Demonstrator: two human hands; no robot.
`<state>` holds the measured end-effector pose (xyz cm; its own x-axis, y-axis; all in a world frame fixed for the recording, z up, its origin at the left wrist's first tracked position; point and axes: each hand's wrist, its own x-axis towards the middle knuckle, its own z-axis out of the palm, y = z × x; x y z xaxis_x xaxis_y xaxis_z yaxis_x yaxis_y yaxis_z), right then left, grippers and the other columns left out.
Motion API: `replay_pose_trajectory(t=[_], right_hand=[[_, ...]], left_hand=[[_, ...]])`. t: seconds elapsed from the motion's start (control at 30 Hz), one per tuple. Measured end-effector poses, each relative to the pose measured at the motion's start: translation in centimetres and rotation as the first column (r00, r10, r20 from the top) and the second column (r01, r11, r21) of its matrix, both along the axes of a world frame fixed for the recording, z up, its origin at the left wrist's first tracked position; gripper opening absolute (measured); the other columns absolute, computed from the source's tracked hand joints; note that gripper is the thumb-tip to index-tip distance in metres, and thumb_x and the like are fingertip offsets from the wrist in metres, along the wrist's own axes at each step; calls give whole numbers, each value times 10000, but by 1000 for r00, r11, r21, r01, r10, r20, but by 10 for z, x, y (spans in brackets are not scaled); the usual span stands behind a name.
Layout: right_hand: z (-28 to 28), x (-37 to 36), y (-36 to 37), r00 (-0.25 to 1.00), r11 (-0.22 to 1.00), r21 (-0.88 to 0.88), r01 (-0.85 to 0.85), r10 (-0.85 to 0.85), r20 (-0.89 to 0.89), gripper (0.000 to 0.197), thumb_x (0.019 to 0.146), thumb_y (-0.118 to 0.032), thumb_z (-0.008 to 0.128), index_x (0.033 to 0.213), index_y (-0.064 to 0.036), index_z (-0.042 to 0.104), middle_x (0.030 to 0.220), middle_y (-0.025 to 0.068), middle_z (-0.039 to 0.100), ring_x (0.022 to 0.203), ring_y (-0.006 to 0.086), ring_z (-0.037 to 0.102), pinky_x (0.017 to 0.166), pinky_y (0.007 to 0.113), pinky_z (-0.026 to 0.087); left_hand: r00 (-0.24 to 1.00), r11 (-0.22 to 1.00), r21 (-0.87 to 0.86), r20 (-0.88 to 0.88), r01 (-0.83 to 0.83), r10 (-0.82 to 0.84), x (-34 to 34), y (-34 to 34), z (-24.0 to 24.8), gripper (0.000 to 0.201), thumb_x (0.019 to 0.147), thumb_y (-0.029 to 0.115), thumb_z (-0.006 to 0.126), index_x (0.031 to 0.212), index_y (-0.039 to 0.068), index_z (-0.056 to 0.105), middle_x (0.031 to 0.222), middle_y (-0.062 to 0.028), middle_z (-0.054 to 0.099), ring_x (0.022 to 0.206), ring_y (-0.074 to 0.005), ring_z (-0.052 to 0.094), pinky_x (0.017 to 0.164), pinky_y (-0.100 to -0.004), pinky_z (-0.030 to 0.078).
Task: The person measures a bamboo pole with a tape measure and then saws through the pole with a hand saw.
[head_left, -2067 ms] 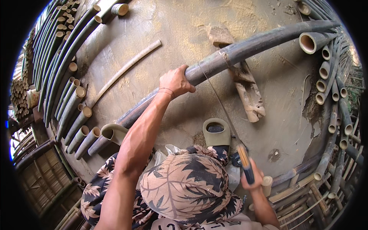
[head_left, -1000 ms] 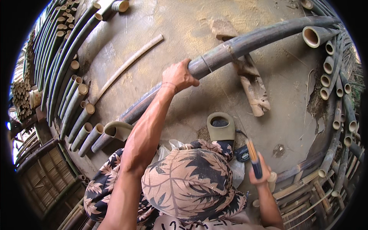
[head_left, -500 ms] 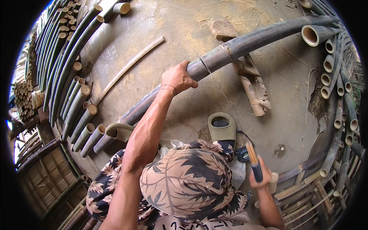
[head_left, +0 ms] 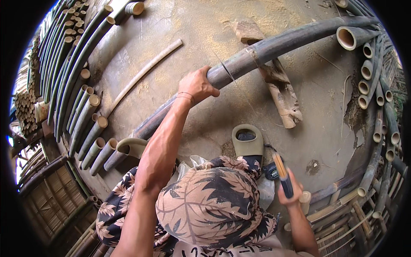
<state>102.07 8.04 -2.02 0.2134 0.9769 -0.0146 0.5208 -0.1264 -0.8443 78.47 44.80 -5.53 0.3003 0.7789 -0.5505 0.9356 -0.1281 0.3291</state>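
A: Where's the bamboo pole [head_left: 280,46]?
B: It slants from near left to far right, passing over a carved wooden block [head_left: 284,100]. A narrow dark line crosses it just right of the left hand [head_left: 199,88].

A: And the grip?
B: The left hand is curled over the pole, thumb on the near side; the far fingertips are hidden. The right hand [head_left: 292,188], near and to the right, is closed round the handle of a saw [head_left: 280,169], whose thin blade looks faint and blurred toward the pole.

A: So which step is this?
B: Sawing across the pole, I'd judge. How deep the cut goes, I can't tell.

A: What does the next move call for?
B: A firm left hand clear of the teeth, and a straight pull or push in that same line.

A: What's around it?
B: An olive clog [head_left: 248,147] on the near side, a slim pale stick [head_left: 145,70] on the floor to the left, and cut bamboo lengths [head_left: 85,113] farther left.
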Motion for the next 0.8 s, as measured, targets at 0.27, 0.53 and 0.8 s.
replay_pose_trajectory(t=[0.27,0.53,0.8], right_hand=[[-51,-44,177,994,954,298,43,-9,-113,536,734,19,617,1263,96,566,835,192,695,599,234,688,566,336,562],[23,34,-13,994,996,70,-48,41,101,510,703,-71,613,1143,187,586,832,261,693,709,347,726,657,372,580],[-61,-32,187,985,965,251,73,-30,-171,528,731,-8,601,1247,101,578,898,183,702,695,222,703,655,311,563]], left_hand=[[997,995,-97,76,32,-25,2,25,-9,774,530,323,773,1244,68,612,1007,-191,704,954,-334,682,873,-392,539],[968,926,-374,249,57,42,4,55,-12,745,521,331,819,1161,-6,638,955,-160,700,832,-262,677,767,-349,556],[962,865,-495,266,83,60,-3,71,-35,712,509,339,838,1110,-2,667,960,-159,707,823,-250,680,740,-337,559]])
